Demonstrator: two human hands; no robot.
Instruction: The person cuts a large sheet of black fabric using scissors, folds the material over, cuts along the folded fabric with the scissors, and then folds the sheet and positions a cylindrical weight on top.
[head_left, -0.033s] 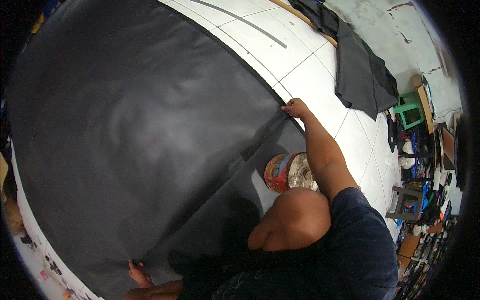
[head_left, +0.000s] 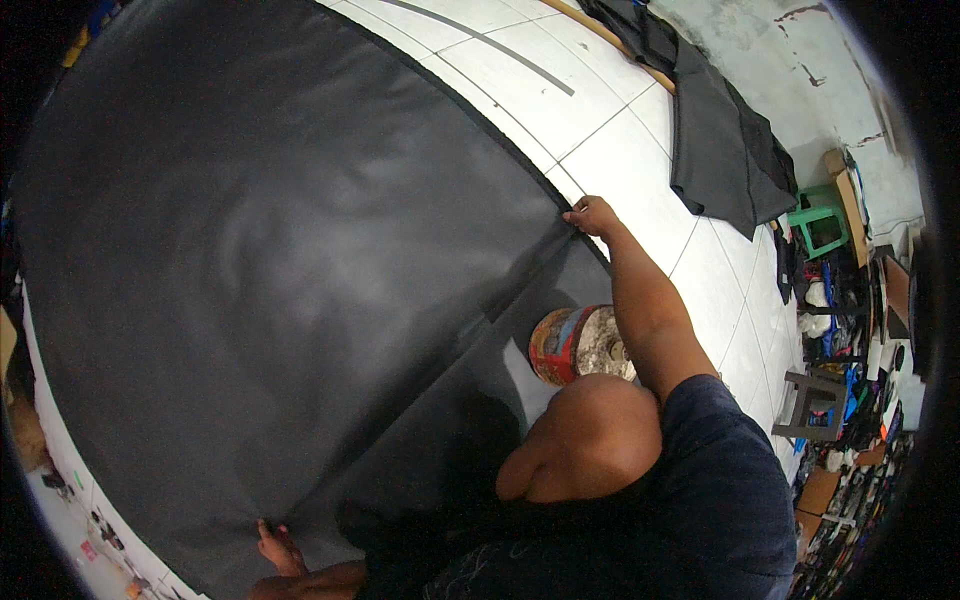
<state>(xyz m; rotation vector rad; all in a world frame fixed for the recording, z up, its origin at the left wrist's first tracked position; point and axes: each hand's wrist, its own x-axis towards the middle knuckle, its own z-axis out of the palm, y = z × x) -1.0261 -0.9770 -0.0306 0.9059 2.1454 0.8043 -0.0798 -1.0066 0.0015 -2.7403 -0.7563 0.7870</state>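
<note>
- In the head view, the container nearest to the hands is a round tin; its side is red with worn blue and brown parts, and its end is pale and stained.
- A small round piece like a cap is seen on this end; what is inside the tin I cannot see.
- Well apart from the tin, to its lower right, there is a brown cardboard box among crowded goods; its content is too small to tell.
- The black sheet is the thing in work: it spreads wide to the left of the tin, and its folded edge runs slantwise between the two hands.
- A grey lower layer shows between this edge and the tin.
- The right hand is above the tin, with thumb and fingers narrow, pinching the black sheet at its corner.
- The left hand is far to the lower left of the tin; its fingertips touch the sheet, but if they grip it or only press, I cannot tell.
- The bent knee is just below the tin and hides a little of it.
- Compared with the earlier frame, I find no clear difference: both hands, the sheet and the tin keep the same places.
</note>
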